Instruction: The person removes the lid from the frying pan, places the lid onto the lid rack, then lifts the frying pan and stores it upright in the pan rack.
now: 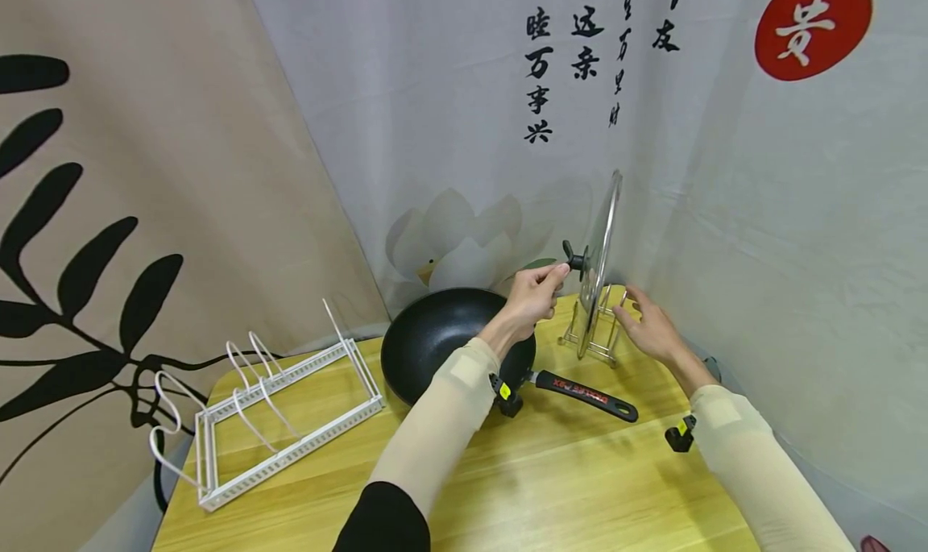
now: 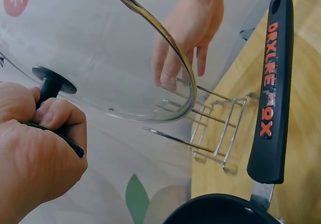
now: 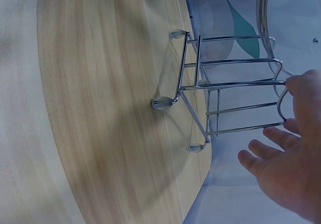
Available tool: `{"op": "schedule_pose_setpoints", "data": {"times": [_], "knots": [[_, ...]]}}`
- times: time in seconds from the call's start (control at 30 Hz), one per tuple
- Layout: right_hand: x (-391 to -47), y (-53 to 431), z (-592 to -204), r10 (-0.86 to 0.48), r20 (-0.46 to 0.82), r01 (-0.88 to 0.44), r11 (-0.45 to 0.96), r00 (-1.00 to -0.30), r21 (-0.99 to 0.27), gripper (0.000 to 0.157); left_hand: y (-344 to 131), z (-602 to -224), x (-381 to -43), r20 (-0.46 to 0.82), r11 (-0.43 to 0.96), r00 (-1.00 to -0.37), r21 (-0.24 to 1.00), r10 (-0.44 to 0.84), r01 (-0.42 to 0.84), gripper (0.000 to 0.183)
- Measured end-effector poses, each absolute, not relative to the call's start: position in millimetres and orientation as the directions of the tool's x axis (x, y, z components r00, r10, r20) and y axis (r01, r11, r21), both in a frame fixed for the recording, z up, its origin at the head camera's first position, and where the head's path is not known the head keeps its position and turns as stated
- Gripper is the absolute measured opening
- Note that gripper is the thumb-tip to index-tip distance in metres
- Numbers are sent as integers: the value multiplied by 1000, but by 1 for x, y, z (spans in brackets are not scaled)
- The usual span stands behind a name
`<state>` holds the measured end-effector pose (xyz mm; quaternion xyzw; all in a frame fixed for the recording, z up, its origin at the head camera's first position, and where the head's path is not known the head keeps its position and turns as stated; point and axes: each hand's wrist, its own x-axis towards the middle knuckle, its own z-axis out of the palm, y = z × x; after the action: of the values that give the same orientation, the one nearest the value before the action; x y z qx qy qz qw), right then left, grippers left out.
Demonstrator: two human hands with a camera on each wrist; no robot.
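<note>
My left hand (image 1: 535,298) grips the black knob (image 2: 50,86) of a glass lid (image 1: 598,262) with a metal rim. The lid is held on edge, its rim right by the wire tips of a small metal lid rack (image 3: 230,86). My right hand (image 1: 652,326) is at the far side of that rack, thumb and forefinger pinching the top of an end wire loop while the other fingers stay spread. To the left, partly behind my left forearm, sits a black frying pan (image 1: 435,334), its handle (image 1: 587,395) pointing right.
A white rack (image 1: 290,447) with curved wire dividers stands on the left of the wooden table (image 1: 565,487). Printed curtains (image 1: 449,93) hang close behind the table and along its right side. The small rack stands near the table's back edge.
</note>
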<state>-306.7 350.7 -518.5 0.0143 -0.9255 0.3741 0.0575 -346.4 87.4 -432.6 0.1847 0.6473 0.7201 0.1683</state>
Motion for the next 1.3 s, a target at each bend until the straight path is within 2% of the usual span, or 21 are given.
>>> {"op": "schedule_pose_setpoints", "data": {"times": [0.47, 0.7, 0.93, 1.3], "knots": [[-307, 351, -523, 19, 97, -56, 702, -995, -710, 84, 97, -447, -353, 24, -88, -875, 996, 484, -22, 39], [-306, 350, -522, 20, 109, -63, 706, -994, -706, 78, 100, -454, -355, -2, -87, -893, 995, 450, -46, 31], [-305, 349, -521, 23, 101, -56, 699, -995, -713, 75, 101, -463, -357, -33, -64, -897, 996, 441, -68, 41], [-305, 350, -519, 28, 95, -48, 704, -995, -709, 78, 104, -470, -359, -25, -65, -894, 996, 447, -60, 43]]}}
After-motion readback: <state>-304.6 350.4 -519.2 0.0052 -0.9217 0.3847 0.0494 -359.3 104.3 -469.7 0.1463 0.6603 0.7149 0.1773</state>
